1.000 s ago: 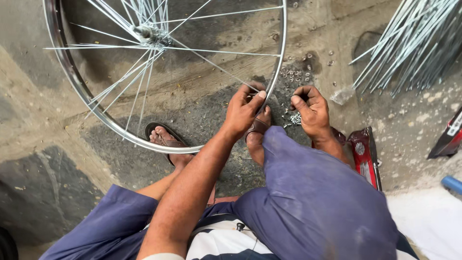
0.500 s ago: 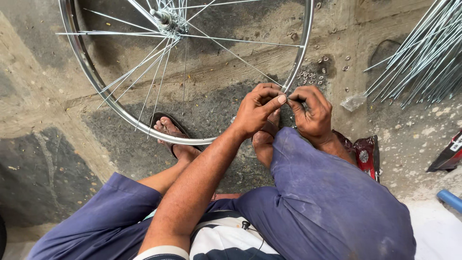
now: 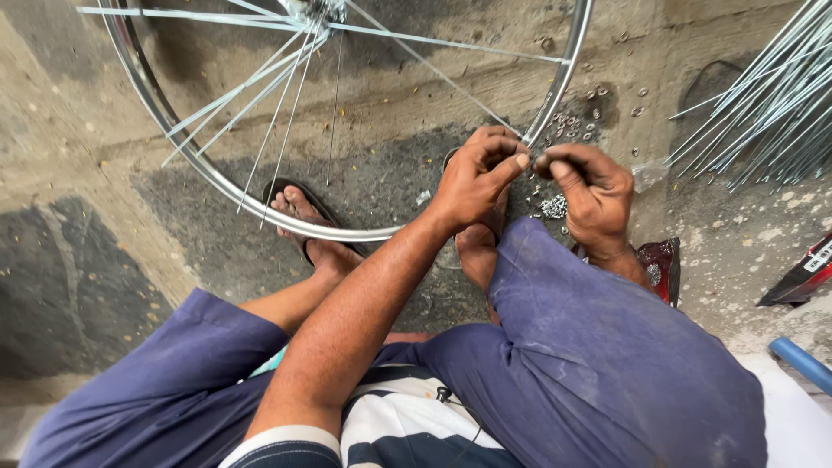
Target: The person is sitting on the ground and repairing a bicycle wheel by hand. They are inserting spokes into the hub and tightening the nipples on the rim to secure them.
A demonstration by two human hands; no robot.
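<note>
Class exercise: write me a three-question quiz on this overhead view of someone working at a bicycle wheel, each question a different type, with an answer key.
1. True or false: the left hand and the right hand meet at the shiny metal bicycle wheel rim.
2. Multiple choice: the loose bundle of thin silver spokes lies (A) at the upper right, (B) under the left knee, (C) inside the wheel.
3. Fill in: the bare foot in a dark sandal sits partly under the ____.

Key: 1 true; 2 A; 3 rim.
</note>
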